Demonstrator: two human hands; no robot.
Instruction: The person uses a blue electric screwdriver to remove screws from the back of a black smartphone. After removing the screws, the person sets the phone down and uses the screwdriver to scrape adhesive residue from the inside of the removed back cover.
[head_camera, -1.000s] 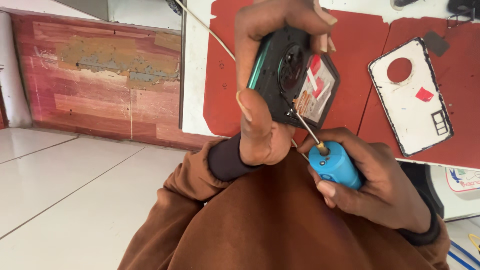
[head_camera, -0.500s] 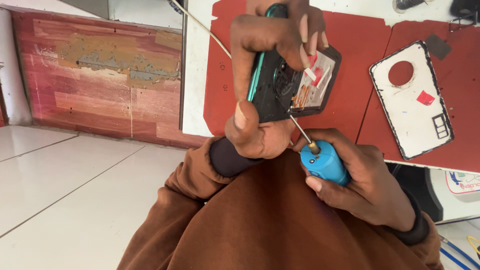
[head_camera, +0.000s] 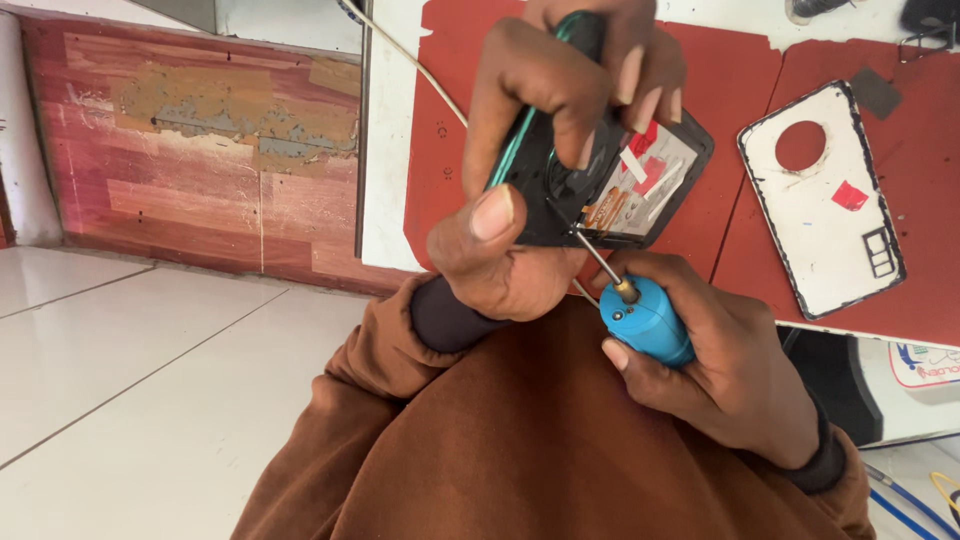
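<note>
My left hand (head_camera: 540, 170) grips an opened black phone (head_camera: 640, 185) with a green edge, tilted up over the red mat; its inner parts and red and white tapes show. My right hand (head_camera: 720, 360) holds a blue screwdriver (head_camera: 648, 322) just below the phone. The thin metal tip touches the phone's lower inside corner, close to my left thumb. Brown sleeves cover both arms.
A red work mat (head_camera: 740, 90) covers the white table. A white phone back cover (head_camera: 830, 200) with a round hole lies on it at the right. A thin cable (head_camera: 410, 60) runs across the table's left side. Tiled floor (head_camera: 150, 380) and a worn red wall (head_camera: 200, 150) lie to the left.
My left hand has turned the phone more on edge and wrapped its fingers further over it. The screwdriver has stayed at the phone's lower corner.
</note>
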